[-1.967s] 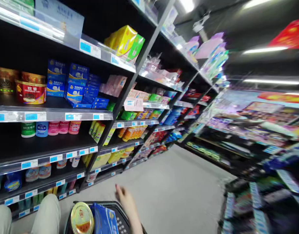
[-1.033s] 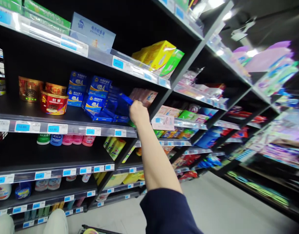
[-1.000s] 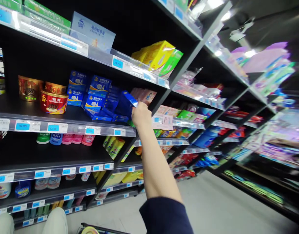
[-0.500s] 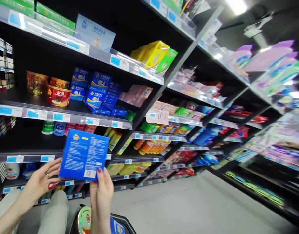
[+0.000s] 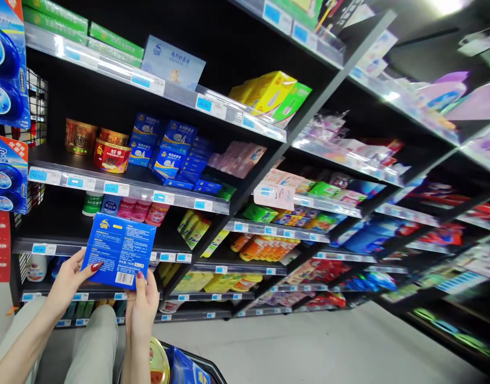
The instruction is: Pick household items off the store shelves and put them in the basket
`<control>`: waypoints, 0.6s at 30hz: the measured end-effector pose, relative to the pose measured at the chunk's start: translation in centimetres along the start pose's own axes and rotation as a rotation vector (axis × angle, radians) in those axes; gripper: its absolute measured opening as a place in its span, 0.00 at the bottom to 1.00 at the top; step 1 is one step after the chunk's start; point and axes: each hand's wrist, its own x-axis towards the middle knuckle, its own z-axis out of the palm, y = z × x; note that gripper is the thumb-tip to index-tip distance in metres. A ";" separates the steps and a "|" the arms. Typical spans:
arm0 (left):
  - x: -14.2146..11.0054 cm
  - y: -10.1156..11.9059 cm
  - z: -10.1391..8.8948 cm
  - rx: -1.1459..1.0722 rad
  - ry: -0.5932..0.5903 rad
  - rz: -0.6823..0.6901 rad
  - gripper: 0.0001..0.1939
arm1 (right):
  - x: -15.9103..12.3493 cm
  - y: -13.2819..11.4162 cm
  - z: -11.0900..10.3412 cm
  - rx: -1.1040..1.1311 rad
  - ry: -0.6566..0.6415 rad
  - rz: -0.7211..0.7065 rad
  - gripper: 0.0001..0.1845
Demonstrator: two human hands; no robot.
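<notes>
A flat blue box [image 5: 119,248] with white print and a barcode is held up in front of the shelves, its printed face toward me. My left hand [image 5: 71,277] grips its lower left side, the thumb lying across the front. At the lower right corner my right hand [image 5: 144,298] pinches the box, thumb beside the barcode; the fingers behind are hidden. Beyond it on a shelf stand a red and gold tin [image 5: 112,154] and stacked blue boxes [image 5: 168,160]. Below my right forearm a gold-lidded tin [image 5: 159,360] and a blue package [image 5: 186,368] lie in a black basket [image 5: 213,368].
Black shelves with a price-tag edge [image 5: 149,194] run along the aisle to the right. Blue blister packs [image 5: 7,176] hang at the left end. Yellow and green boxes [image 5: 268,93] sit on a higher shelf. Grey floor [image 5: 292,341] stretches between the shelf rows.
The view has swung left, bringing the hanging blister packs into sight. My left thumb has moved from the box's edge onto its front. The box now sits slightly further left in view.
</notes>
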 end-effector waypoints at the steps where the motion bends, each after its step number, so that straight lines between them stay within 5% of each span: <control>1: -0.3 -0.2 0.3 0.061 0.056 0.072 0.32 | -0.5 0.5 0.2 -0.088 0.087 -0.073 0.23; 3: -1.1 -0.9 0.9 0.175 0.131 0.237 0.36 | -1.9 1.8 0.6 -0.313 0.271 -0.297 0.19; 5: -2.1 -1.6 1.5 0.161 0.043 0.287 0.40 | -3.4 2.8 1.3 -0.514 0.290 -0.589 0.18; 8: -3.0 -1.8 1.8 -0.070 -0.096 0.133 0.42 | -4.9 2.8 2.1 -0.650 0.025 -0.964 0.28; 10: -2.9 -1.1 1.6 -0.191 0.050 0.050 0.37 | -5.1 1.5 2.2 -0.702 -0.216 -1.047 0.34; 13: -2.3 0.5 0.7 -0.341 0.238 -0.021 0.31 | -4.2 -1.4 1.4 -0.676 -0.427 -1.025 0.29; 15: -2.0 1.3 -0.1 -0.413 0.234 -0.069 0.28 | -3.0 -3.1 0.6 -0.593 -0.265 -0.881 0.21; 18: -1.8 1.7 -1.0 -0.451 0.223 -0.119 0.22 | -1.4 -4.6 -0.3 -0.434 -0.106 -0.421 0.16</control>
